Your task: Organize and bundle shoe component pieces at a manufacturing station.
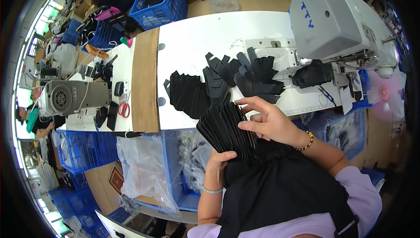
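From far off, I see the left grip (220, 161) closed around the low end of the black stack (224, 129) by the worktop's (197, 32) near edge, I think to keep it neat, while the half-open right grip (272, 122) touches its side.

At the centre, the stacked pieces (225, 129) are black; the counter (192, 34) above is white. Lower right shows a black apron (275, 185) and lilac sleeve (361, 194). Scissors (127, 103) at left have red handles.
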The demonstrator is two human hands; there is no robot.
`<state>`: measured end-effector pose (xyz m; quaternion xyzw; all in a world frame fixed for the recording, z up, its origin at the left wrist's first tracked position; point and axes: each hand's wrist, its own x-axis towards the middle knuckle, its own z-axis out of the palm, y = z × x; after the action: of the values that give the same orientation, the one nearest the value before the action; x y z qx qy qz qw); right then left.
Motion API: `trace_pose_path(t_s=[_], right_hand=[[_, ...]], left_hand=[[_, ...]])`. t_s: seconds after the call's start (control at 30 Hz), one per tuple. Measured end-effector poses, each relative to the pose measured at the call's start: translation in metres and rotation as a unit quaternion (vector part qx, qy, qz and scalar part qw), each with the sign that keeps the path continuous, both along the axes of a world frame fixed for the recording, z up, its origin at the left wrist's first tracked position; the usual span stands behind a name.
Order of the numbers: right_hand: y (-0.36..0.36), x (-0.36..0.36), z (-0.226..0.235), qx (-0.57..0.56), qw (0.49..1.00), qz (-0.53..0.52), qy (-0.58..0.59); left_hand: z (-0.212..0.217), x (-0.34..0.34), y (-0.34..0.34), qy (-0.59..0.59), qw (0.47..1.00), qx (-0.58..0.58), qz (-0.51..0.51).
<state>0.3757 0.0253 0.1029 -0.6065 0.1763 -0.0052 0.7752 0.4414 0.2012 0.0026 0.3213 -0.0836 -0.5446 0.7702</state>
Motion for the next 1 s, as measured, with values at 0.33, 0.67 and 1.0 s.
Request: trace_pose_path(t_s=[0.33, 0.67, 1.0], right_hand=[[0.009, -0.005, -0.007, 0.092, 0.995, 0.035, 0.012], [-0.018, -0.01, -0.01, -0.071, 0.982, 0.172, -0.022], [-0.009, -0.013, -0.013, 0.084, 0.994, 0.048, -0.049]], left_hand=[[0.029, -0.019, -0.003, -0.016, 0.998, 0.045, 0.047], [0.032, -0.023, 0.005, 0.037, 0.993, 0.113, 0.02], [0.027, -0.027, 0.001, 0.002, 0.993, 0.118, 0.031]])
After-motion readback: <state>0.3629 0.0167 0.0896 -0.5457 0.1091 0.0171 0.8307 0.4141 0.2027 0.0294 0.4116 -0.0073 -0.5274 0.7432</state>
